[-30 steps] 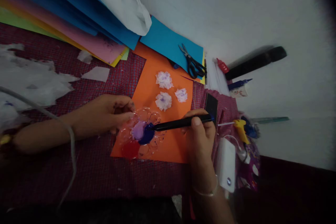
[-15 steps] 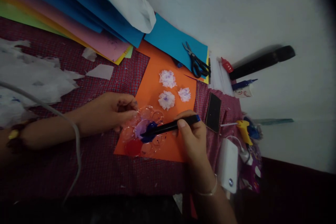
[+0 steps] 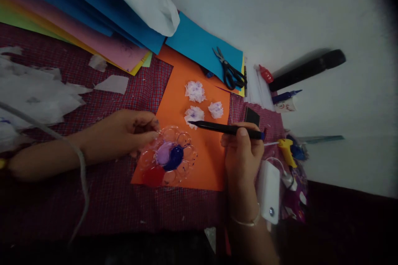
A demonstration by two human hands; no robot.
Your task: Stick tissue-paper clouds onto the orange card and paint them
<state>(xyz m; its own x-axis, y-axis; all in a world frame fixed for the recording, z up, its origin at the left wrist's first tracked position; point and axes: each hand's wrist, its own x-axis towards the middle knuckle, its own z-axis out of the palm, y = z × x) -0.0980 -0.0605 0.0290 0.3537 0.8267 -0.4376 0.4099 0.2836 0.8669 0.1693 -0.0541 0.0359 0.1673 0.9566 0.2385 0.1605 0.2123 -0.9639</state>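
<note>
My right hand (image 3: 244,149) grips a black brush-like pen (image 3: 224,128), its dark tip at the lower white paper flower (image 3: 194,115); whether it touches is unclear. Two more purple-marked flowers, one above (image 3: 195,91) and one to the right (image 3: 215,109), lie on the orange sheet (image 3: 205,157). With fingers pinched at its upper left rim, my left hand (image 3: 141,130) holds the clear scalloped palette (image 3: 188,154). The palette bears lilac paint (image 3: 164,153), dark blue paint (image 3: 176,155) and red paint (image 3: 153,177).
Black scissors (image 3: 230,72) rest on blue paper (image 3: 199,41). Torn white paper (image 3: 37,95) lies at left, under a grey cable (image 3: 81,161). A white power bank (image 3: 269,192) and yellow glue gun (image 3: 286,149) sit at right; coloured sheets (image 3: 102,45) are at upper left.
My right hand has moved right and lifted the pen's tip out of the palette's blue paint, up to the lower flower. The view has shifted slightly. My left hand stays at the palette.
</note>
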